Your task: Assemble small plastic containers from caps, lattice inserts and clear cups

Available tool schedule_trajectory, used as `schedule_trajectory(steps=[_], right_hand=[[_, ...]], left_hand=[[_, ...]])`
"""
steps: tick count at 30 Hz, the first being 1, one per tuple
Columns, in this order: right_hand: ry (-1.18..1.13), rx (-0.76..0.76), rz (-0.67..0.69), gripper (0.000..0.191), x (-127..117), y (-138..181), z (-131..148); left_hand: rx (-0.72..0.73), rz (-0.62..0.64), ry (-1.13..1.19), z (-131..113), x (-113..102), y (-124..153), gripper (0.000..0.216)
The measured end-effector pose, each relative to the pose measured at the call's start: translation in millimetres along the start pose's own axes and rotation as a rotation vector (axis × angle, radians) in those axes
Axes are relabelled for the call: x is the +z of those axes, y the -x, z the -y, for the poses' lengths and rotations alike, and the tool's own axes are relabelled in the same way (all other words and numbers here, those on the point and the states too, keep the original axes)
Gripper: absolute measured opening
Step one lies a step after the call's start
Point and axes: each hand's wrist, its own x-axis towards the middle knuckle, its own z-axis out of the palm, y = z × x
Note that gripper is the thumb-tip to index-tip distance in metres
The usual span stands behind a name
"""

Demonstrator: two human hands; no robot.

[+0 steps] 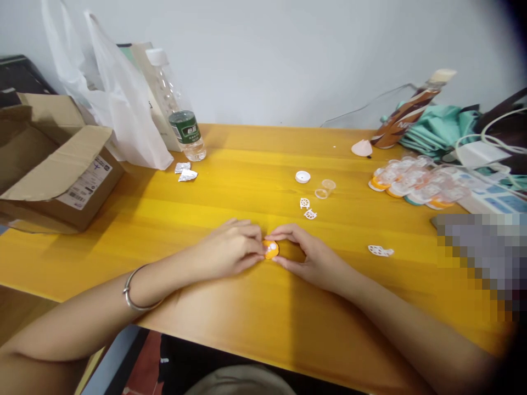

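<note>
A small round orange piece with pale spots sits between my hands over the middle of the table. My left hand closes its fingertips on the left side of it. From the right, my right hand curves its thumb and index finger round the piece's edge. Beyond my right hand lie two white lattice-like cutouts, a white round cap and small clear plastic cups. Another white cutout piece rests to the right of that hand.
An open cardboard box, a white plastic bag and a water bottle stand at left, near foil scraps. Clear-domed items with coloured bases, a brown bottle and teal cloth occupy the right.
</note>
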Motion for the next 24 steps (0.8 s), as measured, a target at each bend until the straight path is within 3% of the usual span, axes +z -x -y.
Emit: schedule_trajectory(steps=[3,9,17,21,24], right_hand=[[-0.001,-0.003,0.005,0.032,0,0,-1],[-0.046,0.001,0.002,0.031,-3,-1,-1],[-0.129,0.019,-0.015,0.034,-2,1,-6],[-0.258,0.092,-0.064,0.036,1,1,-10],[-0.429,0.180,-0.074,0.036,-1,-1,-7]], left_hand=[[0.029,-0.047,-0.174,-2,2,4,0.020],[-0.062,-0.087,0.265,10,4,0,0.018],[-0.218,-0.176,0.405,7,15,-5,0.025],[-0.167,-0.215,0.312,6,22,-5,0.024],[-0.026,-0.320,0.177,7,23,-4,0.024]])
